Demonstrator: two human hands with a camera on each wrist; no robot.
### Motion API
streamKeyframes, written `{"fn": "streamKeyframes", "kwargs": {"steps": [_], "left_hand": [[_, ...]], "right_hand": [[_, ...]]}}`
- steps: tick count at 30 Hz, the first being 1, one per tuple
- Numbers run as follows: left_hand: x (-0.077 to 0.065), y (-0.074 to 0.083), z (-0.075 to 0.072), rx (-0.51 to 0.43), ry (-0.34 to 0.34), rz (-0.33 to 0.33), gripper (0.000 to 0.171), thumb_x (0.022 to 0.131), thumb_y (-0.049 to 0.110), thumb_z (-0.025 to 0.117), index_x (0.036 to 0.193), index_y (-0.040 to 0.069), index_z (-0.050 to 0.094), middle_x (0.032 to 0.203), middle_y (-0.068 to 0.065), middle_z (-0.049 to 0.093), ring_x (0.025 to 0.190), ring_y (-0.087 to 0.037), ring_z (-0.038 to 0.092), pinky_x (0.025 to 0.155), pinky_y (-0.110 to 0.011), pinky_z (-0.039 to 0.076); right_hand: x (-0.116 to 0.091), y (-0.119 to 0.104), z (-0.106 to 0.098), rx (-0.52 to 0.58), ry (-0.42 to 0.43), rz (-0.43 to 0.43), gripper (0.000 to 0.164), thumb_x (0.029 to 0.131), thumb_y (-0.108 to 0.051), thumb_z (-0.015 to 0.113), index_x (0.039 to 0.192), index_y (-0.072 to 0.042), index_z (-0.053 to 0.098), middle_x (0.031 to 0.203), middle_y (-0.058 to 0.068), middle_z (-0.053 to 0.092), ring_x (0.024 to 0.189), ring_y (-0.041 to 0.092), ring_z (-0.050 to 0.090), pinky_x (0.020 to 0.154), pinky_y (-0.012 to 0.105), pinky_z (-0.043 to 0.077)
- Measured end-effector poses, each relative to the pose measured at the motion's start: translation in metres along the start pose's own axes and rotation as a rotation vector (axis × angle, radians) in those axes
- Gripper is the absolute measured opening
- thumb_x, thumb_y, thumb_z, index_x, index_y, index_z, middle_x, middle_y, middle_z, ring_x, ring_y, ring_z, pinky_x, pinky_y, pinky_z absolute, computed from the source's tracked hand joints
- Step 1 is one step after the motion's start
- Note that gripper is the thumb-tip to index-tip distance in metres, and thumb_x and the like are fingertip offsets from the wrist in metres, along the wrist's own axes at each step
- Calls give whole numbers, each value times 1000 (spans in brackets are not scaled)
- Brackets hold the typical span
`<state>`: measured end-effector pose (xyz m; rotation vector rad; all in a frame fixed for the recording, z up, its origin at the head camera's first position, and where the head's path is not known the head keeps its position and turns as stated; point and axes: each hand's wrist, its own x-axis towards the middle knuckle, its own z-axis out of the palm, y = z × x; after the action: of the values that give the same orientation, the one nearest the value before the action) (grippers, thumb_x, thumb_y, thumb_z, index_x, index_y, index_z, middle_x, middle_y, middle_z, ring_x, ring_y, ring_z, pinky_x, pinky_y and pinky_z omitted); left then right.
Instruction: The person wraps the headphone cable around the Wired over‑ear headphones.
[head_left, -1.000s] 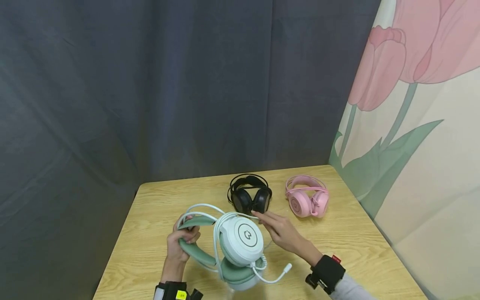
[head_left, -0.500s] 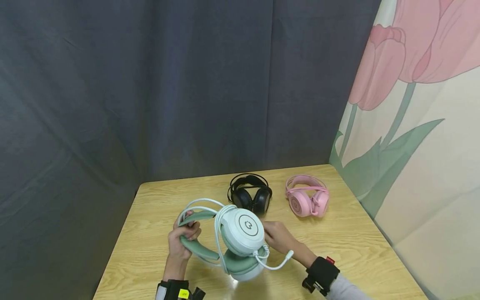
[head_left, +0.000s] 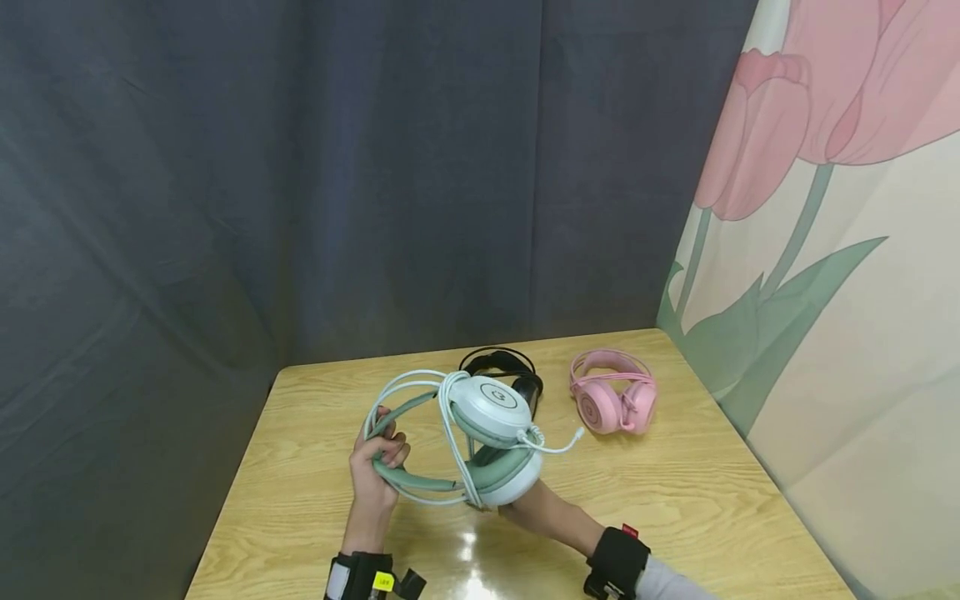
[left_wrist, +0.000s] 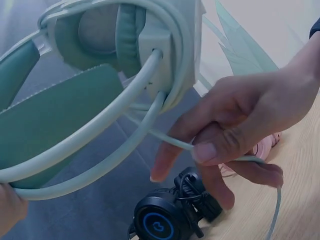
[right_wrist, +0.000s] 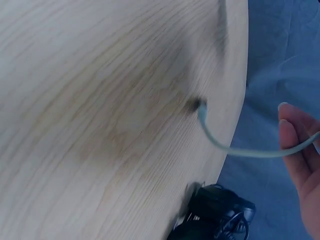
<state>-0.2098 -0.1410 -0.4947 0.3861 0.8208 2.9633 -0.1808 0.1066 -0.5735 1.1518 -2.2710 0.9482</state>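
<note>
A white and mint-green headset point(head_left: 491, 404) with a microphone boom is held up above the table, its cable looped around the frame and ear cups. My left hand point(head_left: 377, 475) grips its padded headband. Below the ear cups, partly hidden by them in the head view, is my right hand point(head_left: 551, 517). In the left wrist view that right hand point(left_wrist: 250, 120) pinches the headset's thin cable point(left_wrist: 172, 140) between thumb and fingers. The cable's loose end point(right_wrist: 202, 111) hangs past the fingers in the right wrist view.
A black headset point(head_left: 528, 387) lies at the back of the wooden table point(head_left: 315, 417), partly covered by the held one. To its right lies a pink headset point(head_left: 615, 408). A dark curtain point(head_left: 420, 183) hangs behind, and a tulip-printed wall covering point(head_left: 810, 350) stands at the right.
The green headset has risen in the head view and tilted, now covering part of the black one. My right hand has gone down and left, from near the black headset to beneath the ear cups.
</note>
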Motion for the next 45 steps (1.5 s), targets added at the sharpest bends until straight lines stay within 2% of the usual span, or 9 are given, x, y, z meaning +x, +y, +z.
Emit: {"fn": "streamKeyframes", "kwargs": {"steps": [3,7,12,14,22,31,36,40,45], "left_hand": [[1,-2,1,2,57,10,49,78,-21,26,104,3,59,77,-2,46,52,-11,19,44,-18,24],[3,-4,3,17,142,24,46,78,-21,28,107,2,56,74,0,40,50,-10,19,41,-17,26],[4,-5,4,80,266,70,44,79,-22,28,107,1,55,66,2,32,46,-8,21,41,-18,23],[4,-6,4,130,317,93,45,80,-22,29,105,2,58,65,2,31,44,-7,24,41,-18,23],[1,-4,-2,321,464,147,45,78,-22,36,109,-1,60,66,3,32,42,-5,29,41,-18,24],[-1,-1,-7,354,486,151,44,78,-21,37,112,-3,58,64,3,32,42,-5,29,41,-17,25],[-2,2,-7,336,501,177,43,78,-20,38,110,-1,59,63,3,31,42,-5,29,41,-17,26],[-2,7,-8,358,493,217,43,78,-20,39,108,1,61,64,3,33,42,-5,30,41,-17,26],[-3,15,-11,408,458,245,44,77,-20,39,108,0,62,65,3,35,43,-4,30,41,-16,26]], "right_hand": [[2,-2,5,-22,16,-32,40,75,11,69,108,-11,60,94,-4,55,86,9,52,78,23,48],[6,-10,4,-96,-1,-15,42,88,-5,70,129,-6,59,100,-4,60,93,11,57,84,31,50],[10,-21,-1,-222,-121,85,2,96,-18,62,97,-16,62,73,-13,48,67,6,53,59,31,49],[11,-22,-2,-240,-154,94,12,95,-18,63,85,-18,56,66,-14,41,58,4,47,50,27,44],[8,-20,-8,-221,-201,59,13,92,-11,66,105,-14,66,63,-15,50,54,-1,47,45,20,40],[8,-18,-16,-226,-222,43,23,94,-14,65,117,-16,68,72,-12,61,55,-4,44,46,17,37],[7,-14,-24,-227,-209,9,27,93,-14,65,120,-16,69,90,-9,71,63,-4,53,51,17,44],[8,-10,-38,-223,-239,18,26,93,-12,65,118,-14,70,89,-9,70,62,-4,49,51,16,42],[7,-7,-63,-257,-267,42,18,93,-13,66,111,-12,72,90,-6,71,71,0,61,57,22,50]]}}
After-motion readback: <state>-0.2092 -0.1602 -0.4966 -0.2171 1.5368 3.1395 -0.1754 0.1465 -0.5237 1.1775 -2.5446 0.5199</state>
